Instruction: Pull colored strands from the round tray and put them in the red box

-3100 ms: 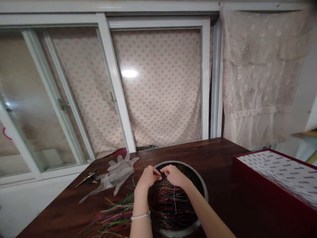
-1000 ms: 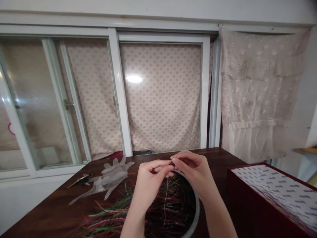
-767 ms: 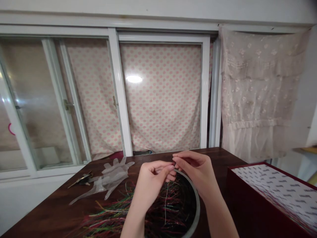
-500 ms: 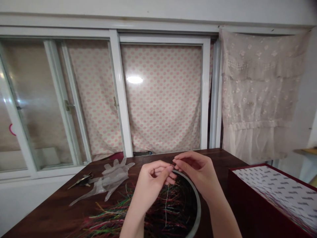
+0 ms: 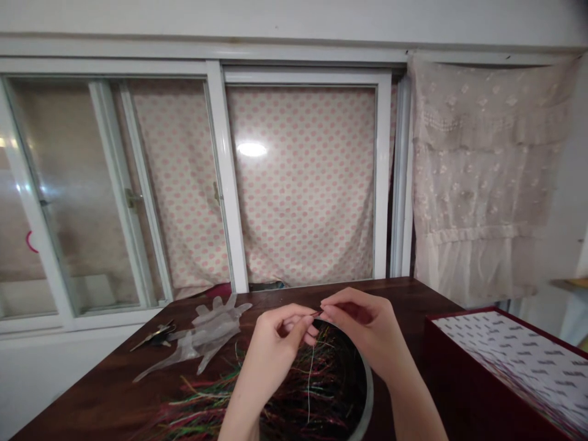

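Note:
My left hand [image 5: 280, 337] and my right hand [image 5: 361, 318] meet over the far part of a round dark tray with a pale rim [image 5: 367, 395]. Thumb and fingers are pinched together on each. A thin dark-red strand [image 5: 317, 313] spans the small gap between the fingertips, gripped from both sides; its exact kind is too fine to tell. Below my left fingers hangs a thin whitish strand [image 5: 309, 386]. Many loose coloured strands [image 5: 206, 401], red, green and pale, lie in the tray and spill over its left side.
Crumpled clear plastic gloves [image 5: 206, 334] lie left on the dark wooden table [image 5: 92, 392], beside what look like keys [image 5: 158, 335]. At right stands a dark-red box [image 5: 452, 361] with patterned white lining and more strands inside. Sliding windows [image 5: 303, 184] rise behind the table.
My left hand has shifted slightly left and my right hand slightly down. The fingertips are a little farther apart, and the dark-red strand between them shows more clearly.

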The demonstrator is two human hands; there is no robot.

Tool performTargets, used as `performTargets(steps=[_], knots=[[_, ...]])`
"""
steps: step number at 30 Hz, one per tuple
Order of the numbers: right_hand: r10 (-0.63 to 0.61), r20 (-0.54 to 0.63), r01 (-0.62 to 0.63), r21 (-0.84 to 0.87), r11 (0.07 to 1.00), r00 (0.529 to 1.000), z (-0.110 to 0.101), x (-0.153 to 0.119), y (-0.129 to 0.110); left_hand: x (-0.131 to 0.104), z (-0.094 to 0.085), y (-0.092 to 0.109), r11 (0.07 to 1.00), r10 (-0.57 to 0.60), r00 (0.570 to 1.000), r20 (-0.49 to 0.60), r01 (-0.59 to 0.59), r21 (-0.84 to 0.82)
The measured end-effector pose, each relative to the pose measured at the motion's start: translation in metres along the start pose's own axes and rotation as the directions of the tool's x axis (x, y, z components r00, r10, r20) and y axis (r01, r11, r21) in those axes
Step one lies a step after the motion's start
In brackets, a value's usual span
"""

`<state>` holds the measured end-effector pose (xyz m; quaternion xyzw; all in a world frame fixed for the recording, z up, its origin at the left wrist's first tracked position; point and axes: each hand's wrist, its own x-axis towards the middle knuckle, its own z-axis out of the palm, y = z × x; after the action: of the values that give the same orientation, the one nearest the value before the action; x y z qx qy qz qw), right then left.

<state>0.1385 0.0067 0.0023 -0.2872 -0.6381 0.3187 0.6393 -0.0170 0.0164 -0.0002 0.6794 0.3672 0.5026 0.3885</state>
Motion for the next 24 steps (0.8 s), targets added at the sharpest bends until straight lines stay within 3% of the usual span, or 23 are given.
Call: performTargets(steps=[9, 13, 24], knots=[[0.152, 0.032, -0.155, 0.131, 0.979, 0.988, 0.0008, 0.0035, 0.0061, -0.0001, 0.0024, 0.0053, 0.994, 0.054, 0.997, -0.047, -0.049, 0.098], [0.14, 0.057, -0.146, 0.099, 0.984, 0.988, -0.0023, 0.0041, 0.0066, 0.0, 0.0008, 0.0059, 0.99, 0.045, 0.998, -0.053, -0.037, 0.134], [0.073, -0.011, -0.072, 0.036, 0.997, 0.997, 0.0051, 0.0034, 0.0052, -0.0018, 0.0004, 0.0065, 0.993, 0.009, 1.0, -0.014, -0.011, -0.12]])
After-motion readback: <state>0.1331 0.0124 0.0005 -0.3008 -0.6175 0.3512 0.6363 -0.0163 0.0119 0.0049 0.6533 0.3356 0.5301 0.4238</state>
